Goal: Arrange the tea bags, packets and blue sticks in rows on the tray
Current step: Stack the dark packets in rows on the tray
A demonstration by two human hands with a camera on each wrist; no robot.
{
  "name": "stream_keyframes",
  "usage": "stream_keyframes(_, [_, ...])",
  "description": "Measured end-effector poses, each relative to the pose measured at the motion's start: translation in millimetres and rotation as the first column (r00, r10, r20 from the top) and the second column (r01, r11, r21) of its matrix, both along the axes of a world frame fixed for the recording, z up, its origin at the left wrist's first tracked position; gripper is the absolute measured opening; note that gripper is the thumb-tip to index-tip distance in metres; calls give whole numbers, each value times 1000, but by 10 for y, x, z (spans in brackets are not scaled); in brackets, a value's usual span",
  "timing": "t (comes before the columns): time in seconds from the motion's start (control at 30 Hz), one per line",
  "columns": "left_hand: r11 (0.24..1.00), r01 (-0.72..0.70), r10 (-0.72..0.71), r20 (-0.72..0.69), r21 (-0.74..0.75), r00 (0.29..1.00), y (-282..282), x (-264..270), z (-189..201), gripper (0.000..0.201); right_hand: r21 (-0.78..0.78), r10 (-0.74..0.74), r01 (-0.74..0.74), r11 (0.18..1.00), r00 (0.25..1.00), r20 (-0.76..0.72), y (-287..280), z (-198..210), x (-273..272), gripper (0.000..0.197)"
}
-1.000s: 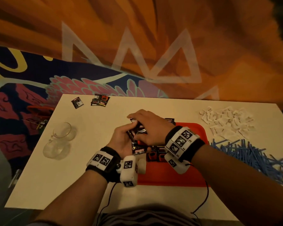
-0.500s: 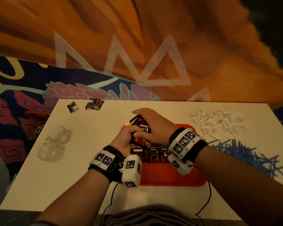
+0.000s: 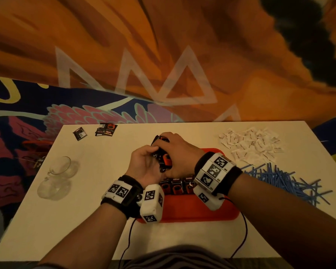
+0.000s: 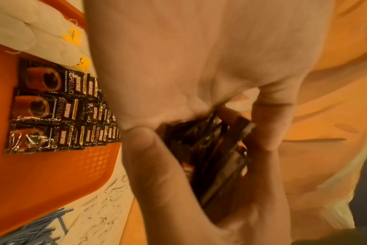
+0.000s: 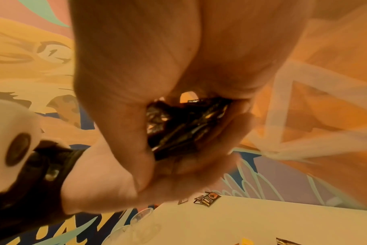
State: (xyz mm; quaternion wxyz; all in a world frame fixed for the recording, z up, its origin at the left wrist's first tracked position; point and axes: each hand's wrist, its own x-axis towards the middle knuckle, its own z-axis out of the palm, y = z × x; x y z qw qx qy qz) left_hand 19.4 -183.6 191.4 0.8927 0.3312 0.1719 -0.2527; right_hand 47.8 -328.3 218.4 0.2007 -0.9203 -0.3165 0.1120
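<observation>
Packets (image 3: 161,157) still gripped by left hand (image 3: 143,166) and right hand (image 3: 179,152), raised slightly above tray (image 3: 192,210)

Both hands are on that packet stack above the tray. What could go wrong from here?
1. The bunch of coffee packets is pinched loosely between left hand and right hand; one could slip out and knock the rows already laid on the tray.
2. The right forearm lies close to the blue sticks and may scatter them.
</observation>
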Motion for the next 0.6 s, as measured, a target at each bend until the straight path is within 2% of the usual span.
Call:
stream_keyframes(0.13, [999,-22,22,6,-49,1000,-17,20,14,30,64,6,-5,998,1000,-17,-49,44,9,93])
stream_keyframes(0.23, [999,-24,24,0,-37,1000,-64,41,35,28,50,10,-10,999,1000,-13,-44,62,16,108])
stream_keyframes(0.37, [989,-94,100,52,-115,994,-60,44,18,33,-14,39,-38,999,999,13,-56,76,50,103])
stream_keyframes(0.47, [980,-89,113,130,-177,985,-2,15,-32,40,7,36,-36,999,999,6,-90,132,77,98])
stream_keyframes(0.53, [987,-50,73,147,-155,986,4,29,-63,38,28,35,-36,999,999,7,-108,169,85,96])
stream_keyframes(0.6, [997,-27,36,134,-69,990,-29,59,-54,53,28,37,-37,999,999,4,-106,178,85,95])
